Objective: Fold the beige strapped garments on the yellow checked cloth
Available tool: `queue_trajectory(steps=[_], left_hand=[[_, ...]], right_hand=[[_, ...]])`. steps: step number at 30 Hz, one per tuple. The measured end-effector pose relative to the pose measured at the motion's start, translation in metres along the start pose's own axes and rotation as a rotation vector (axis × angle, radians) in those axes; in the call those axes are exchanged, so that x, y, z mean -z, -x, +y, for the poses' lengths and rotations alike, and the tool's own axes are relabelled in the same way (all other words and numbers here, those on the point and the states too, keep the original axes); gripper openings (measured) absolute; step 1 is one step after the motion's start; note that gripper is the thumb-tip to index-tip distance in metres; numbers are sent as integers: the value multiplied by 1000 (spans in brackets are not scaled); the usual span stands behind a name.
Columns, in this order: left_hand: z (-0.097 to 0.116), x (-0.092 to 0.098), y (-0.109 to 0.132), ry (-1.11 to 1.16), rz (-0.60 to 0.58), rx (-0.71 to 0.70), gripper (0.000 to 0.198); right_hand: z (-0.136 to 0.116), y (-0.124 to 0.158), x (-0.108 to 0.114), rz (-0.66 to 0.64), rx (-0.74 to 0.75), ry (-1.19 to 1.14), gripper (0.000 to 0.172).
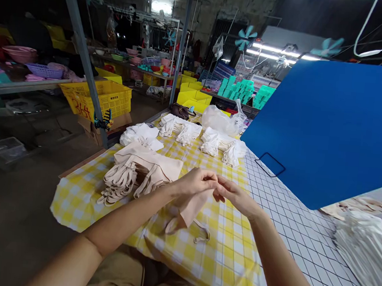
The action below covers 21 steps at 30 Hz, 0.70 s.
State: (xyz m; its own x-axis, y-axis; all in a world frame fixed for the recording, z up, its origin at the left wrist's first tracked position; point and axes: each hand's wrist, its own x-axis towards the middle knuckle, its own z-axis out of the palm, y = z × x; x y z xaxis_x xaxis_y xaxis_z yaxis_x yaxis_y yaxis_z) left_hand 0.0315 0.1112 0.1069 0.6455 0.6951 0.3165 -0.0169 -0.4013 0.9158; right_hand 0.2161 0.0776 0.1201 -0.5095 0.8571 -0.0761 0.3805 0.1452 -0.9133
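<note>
Over the yellow-checked tablecloth (224, 260), my left hand (196, 181) and my right hand (238, 198) meet with fingertips close together. Both are closed in a pinch at the upper edge of a beige cloth piece with thin straps (195, 207). The cloth hangs down from them, its straps trailing onto the table. What lies right between the fingertips is partly hidden. Left of my hands lies a stack of similar beige strapped pieces (148, 159), its loops drooping toward me.
Behind are white strapped stacks (181, 127), a crumpled white pile (141, 134) and a clear plastic bag (224, 119). A big blue board (334, 132) rises at right, near folded white cloth (368, 245). A metal post (85, 59) and yellow crate (115, 97) stand left.
</note>
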Motion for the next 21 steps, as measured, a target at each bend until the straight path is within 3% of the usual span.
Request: queue_trajectory(steps=[2, 4, 10, 13, 17, 21], left_hand=[[-3, 0, -1, 25, 50, 5, 22], [-6, 3, 0, 57, 55, 25, 23], [-19, 21, 11, 197, -201, 209, 43], [-22, 26, 17, 219, -240, 266, 45], [-16, 16, 17, 272, -285, 264, 36], [-9, -4, 9, 150, -287, 196, 23]], right_hand=[[-3, 0, -6, -42, -25, -65, 29], [-2, 2, -7, -2, -18, -82, 31], [-8, 20, 11, 110, 61, -108, 35], [-5, 34, 23, 89, 4, -110, 35], [5, 40, 22, -110, -144, -116, 24], [6, 30, 3, -118, -156, -205, 44]])
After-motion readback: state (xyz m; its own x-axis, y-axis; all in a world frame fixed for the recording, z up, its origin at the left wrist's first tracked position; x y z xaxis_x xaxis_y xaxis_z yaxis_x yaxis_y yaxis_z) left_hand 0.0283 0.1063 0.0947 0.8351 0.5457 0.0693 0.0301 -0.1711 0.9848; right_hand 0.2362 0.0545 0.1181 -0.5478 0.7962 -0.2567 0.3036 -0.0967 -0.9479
